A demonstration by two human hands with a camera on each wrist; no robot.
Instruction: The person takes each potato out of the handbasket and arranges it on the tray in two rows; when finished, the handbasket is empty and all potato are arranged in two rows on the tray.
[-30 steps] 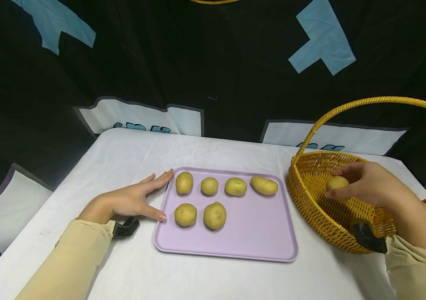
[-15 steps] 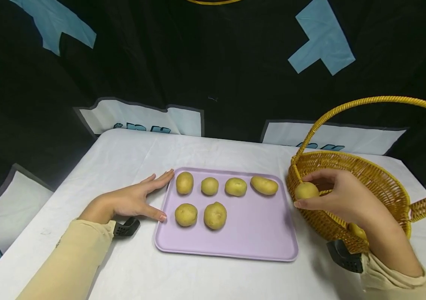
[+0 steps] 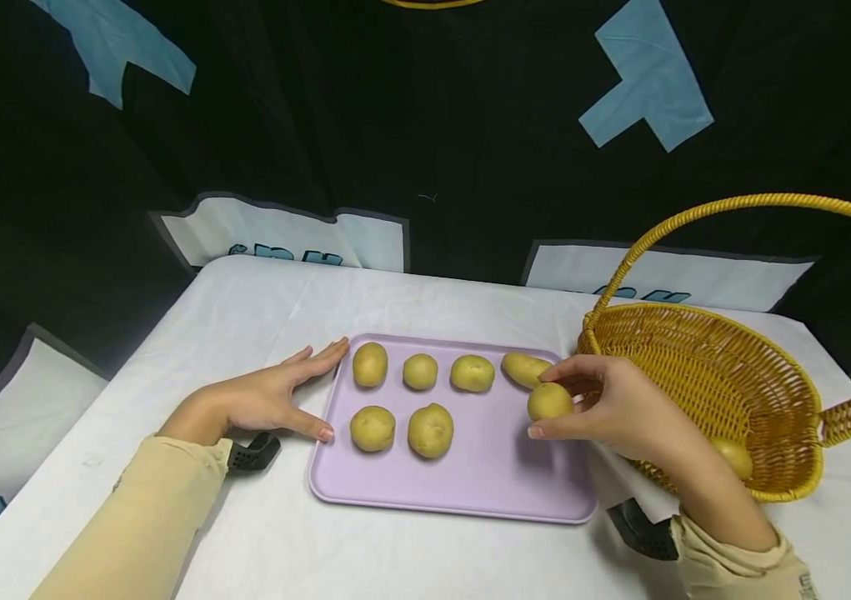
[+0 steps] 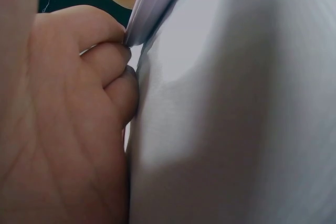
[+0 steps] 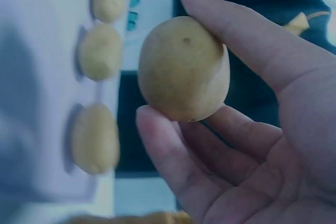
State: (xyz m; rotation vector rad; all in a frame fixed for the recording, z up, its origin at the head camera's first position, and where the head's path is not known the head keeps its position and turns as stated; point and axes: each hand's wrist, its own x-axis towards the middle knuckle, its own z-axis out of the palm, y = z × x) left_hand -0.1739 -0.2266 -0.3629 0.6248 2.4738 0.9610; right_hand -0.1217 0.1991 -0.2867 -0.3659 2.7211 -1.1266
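Note:
My right hand (image 3: 613,408) pinches a small round potato (image 3: 549,402) between thumb and fingers, over the right part of the lilac tray (image 3: 500,475). In the right wrist view the same potato (image 5: 184,69) sits between thumb and fingertips, above the tray's surface. The left hand (image 3: 271,396) lies with fingers spread at the tray's left edge, thumb and fingertips touching the rim. On the tray, a back row holds several potatoes, with a long potato (image 3: 523,369) at its right end. In front of them lie an oval potato (image 3: 372,428) and a larger potato (image 3: 430,431).
A wicker basket (image 3: 785,392) with a tall arched handle (image 3: 763,200) stands to the right of the tray, a potato (image 3: 733,457) inside it. White cloth (image 3: 425,558) covers the table. Behind hangs a black backdrop (image 3: 425,125) with pale blue shapes.
My right hand has carried the round potato out of the basket, leftward over its rim to above the tray. The left hand has stayed at the tray's left edge.

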